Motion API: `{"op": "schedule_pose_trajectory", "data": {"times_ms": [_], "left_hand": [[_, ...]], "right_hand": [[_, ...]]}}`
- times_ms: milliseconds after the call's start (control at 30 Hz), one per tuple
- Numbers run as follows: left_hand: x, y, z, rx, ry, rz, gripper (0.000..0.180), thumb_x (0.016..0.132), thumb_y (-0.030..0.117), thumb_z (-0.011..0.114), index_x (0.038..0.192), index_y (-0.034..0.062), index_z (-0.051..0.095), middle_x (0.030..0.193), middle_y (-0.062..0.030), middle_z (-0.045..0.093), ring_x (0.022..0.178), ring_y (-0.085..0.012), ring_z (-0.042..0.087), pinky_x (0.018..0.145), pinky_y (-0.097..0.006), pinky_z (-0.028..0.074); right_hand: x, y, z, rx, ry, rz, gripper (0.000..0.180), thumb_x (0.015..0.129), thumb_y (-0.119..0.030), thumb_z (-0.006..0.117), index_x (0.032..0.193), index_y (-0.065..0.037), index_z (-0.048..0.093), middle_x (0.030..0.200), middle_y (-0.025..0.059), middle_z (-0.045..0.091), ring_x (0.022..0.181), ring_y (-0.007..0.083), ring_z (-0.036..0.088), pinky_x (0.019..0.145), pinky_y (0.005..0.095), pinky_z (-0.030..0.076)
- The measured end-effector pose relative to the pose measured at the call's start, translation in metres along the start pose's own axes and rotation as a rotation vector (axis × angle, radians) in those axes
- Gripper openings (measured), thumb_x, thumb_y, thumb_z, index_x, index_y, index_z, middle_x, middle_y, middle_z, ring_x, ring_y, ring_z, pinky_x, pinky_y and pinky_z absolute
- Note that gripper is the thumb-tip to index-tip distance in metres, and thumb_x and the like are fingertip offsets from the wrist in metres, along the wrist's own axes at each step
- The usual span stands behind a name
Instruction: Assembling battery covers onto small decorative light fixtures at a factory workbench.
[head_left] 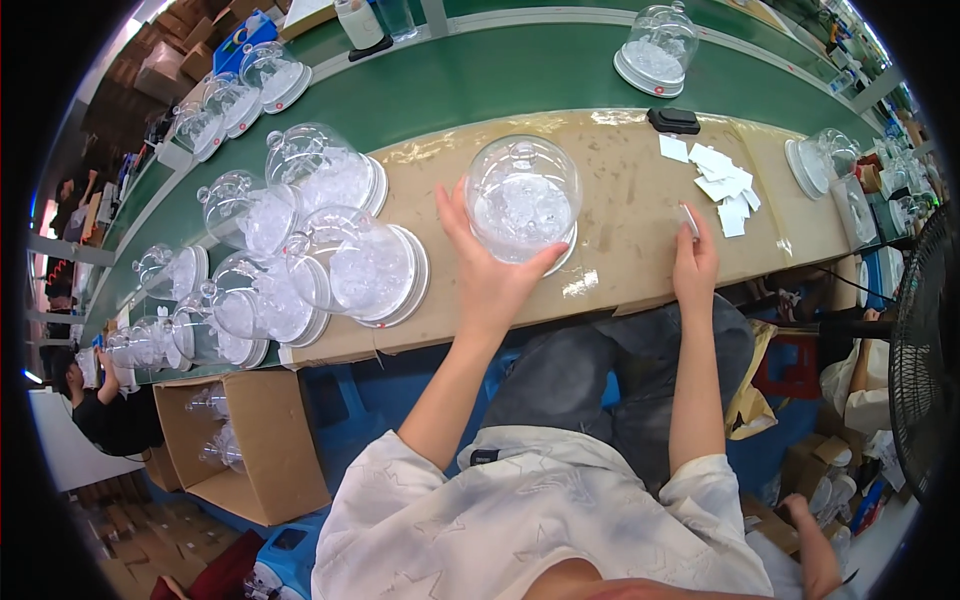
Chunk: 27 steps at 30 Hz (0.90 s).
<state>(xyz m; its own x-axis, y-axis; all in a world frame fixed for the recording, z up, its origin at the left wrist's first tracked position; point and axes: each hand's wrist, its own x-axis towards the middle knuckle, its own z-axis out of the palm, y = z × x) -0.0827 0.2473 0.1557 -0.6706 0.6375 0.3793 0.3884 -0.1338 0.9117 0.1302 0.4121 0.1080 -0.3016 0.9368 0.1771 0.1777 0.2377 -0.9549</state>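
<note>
Left hand (487,268) grasping clear dome (522,198) on brown tabletop (620,240); right hand (694,258) pinching small white slip (688,217); green conveyor belt (480,80) beyond.

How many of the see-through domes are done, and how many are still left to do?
Hard to count exactly. A cluster of clear domes on white bases lies tipped at the left of the cardboard worktop, possibly handled already. In hand: the left hand grips one upright dome, while the right hand pinches a small white slip. A pile of white slips remains, and more domes sit on the green belt.
</note>
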Motion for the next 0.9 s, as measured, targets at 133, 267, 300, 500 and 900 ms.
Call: {"op": "schedule_pose_trajectory", "data": {"times_ms": [133,267,300,500,900], "left_hand": [[-0.006,0.008,0.008,0.070,0.008,-0.012,0.135,0.057,0.016,0.091,0.146,0.0000,-0.010,0.149,-0.0234,0.019,0.137,-0.0342,0.029,0.111,-0.042,0.030],[0.005,-0.009,-0.016,0.078,-0.141,0.130,0.137,0.054,0.018,0.092,0.147,-0.0002,-0.008,0.148,-0.0232,0.020,0.136,-0.0348,0.029,0.111,-0.042,0.030],[0.010,-0.013,-0.023,0.081,-0.141,0.132,0.137,0.054,0.018,0.092,0.147,-0.0002,-0.008,0.148,-0.0232,0.020,0.136,-0.0348,0.029,0.111,-0.042,0.030],[-0.003,-0.006,0.008,0.111,-0.076,-0.023,0.136,0.051,0.021,0.093,0.146,-0.0031,-0.002,0.144,-0.0229,0.025,0.132,-0.0363,0.033,0.108,-0.045,0.031],[0.010,-0.026,0.014,-0.043,-0.319,0.059,0.133,0.050,0.023,0.093,0.146,-0.0044,0.005,0.144,-0.0231,0.027,0.133,-0.0359,0.031,0.111,-0.044,0.028]], "right_hand": [[0.029,0.012,-0.006,-0.737,0.034,-0.486,0.045,0.088,-0.005,0.053,0.133,-0.005,0.048,0.130,0.0172,0.048,0.114,0.0312,0.049,0.095,0.0393,0.041],[0.022,0.020,0.001,-0.868,0.048,-0.464,0.045,0.084,-0.008,0.056,0.129,-0.004,0.052,0.135,0.0200,0.044,0.124,0.0381,0.041,0.104,0.0424,0.033],[0.020,0.012,0.004,-0.818,0.038,-0.480,0.044,0.085,-0.012,0.058,0.128,-0.004,0.053,0.135,0.0203,0.046,0.124,0.0363,0.043,0.103,0.0413,0.035],[0.022,-0.112,-0.003,-0.247,-0.590,-0.037,0.035,0.094,-0.013,0.054,0.128,-0.002,0.055,0.118,0.0151,0.063,0.114,0.0235,0.057,0.099,0.0351,0.043],[0.004,-0.170,-0.025,-0.118,-0.276,-0.040,0.049,0.092,-0.026,0.059,0.130,0.004,0.048,0.121,0.0205,0.058,0.116,0.0258,0.054,0.094,0.0375,0.043]]}}
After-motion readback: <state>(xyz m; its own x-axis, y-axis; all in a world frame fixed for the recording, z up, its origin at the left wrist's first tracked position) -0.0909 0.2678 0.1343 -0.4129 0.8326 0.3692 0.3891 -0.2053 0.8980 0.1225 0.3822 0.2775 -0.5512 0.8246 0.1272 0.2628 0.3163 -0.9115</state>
